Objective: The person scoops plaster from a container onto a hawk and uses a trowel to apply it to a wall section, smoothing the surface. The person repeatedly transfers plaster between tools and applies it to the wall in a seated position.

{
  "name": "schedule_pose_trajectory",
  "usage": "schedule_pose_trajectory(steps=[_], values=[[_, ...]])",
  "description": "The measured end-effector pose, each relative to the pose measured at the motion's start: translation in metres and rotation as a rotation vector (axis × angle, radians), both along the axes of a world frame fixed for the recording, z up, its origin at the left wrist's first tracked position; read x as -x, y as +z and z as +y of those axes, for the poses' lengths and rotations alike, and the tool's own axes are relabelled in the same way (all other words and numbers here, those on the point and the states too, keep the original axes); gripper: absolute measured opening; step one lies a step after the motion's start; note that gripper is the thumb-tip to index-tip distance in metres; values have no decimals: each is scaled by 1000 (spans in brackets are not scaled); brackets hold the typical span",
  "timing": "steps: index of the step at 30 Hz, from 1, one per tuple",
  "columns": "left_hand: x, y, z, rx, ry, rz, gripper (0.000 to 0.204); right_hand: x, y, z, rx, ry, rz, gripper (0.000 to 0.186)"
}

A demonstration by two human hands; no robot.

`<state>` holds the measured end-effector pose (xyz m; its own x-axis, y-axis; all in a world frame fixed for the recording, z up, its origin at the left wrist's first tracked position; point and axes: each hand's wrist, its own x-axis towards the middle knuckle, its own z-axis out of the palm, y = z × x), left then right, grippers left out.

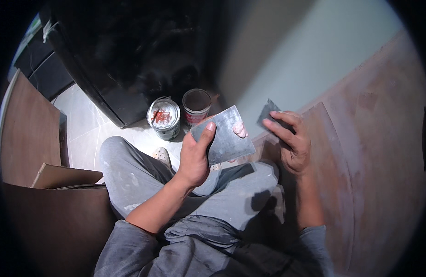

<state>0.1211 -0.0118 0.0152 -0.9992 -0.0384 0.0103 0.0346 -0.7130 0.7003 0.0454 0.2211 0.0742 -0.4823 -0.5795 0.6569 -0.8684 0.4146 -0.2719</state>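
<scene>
My left hand (pixel 198 157) grips a flat grey metal plate (pixel 224 138), its thumb lying across the top face. A lump of pale pink putty (pixel 240 129) sits near the plate's right edge. To the right, my right hand (pixel 292 143) pinches a smaller dark grey scraper blade (pixel 268 112) between thumb and fingers. The blade is held up beside the wooden panel, apart from the plate and the putty. How far the fingers wrap behind the plate is hidden.
Two cans stand on the pale tiled floor ahead: a closed-looking one (pixel 164 117) with red smears on top, and an open one (pixel 197 105). A black cabinet (pixel 130 55) rises behind them. Brown wooden panels (pixel 370 152) flank my right; more boards (pixel 30 124) stand left.
</scene>
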Motion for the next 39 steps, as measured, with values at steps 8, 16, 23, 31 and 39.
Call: schedule_pose_trajectory(steps=[8, 16, 23, 31, 39], values=[[4, -12, 6, 102, 22, 6, 45, -8, 37, -8, -416, -29, 144, 45], [5, -12, 15, 259, 87, 23, 41, -16, 38, -18, -571, 9, 125, 46], [4, -9, 20, 231, -2, 4, 40, -21, 36, -8, -643, 22, 59, 46], [7, 10, 31, -395, -192, -100, 37, -30, -14, -12, 280, 138, -81, 53], [4, 17, 32, -224, -122, 0, 44, -14, -52, -13, 449, -105, -218, 38]])
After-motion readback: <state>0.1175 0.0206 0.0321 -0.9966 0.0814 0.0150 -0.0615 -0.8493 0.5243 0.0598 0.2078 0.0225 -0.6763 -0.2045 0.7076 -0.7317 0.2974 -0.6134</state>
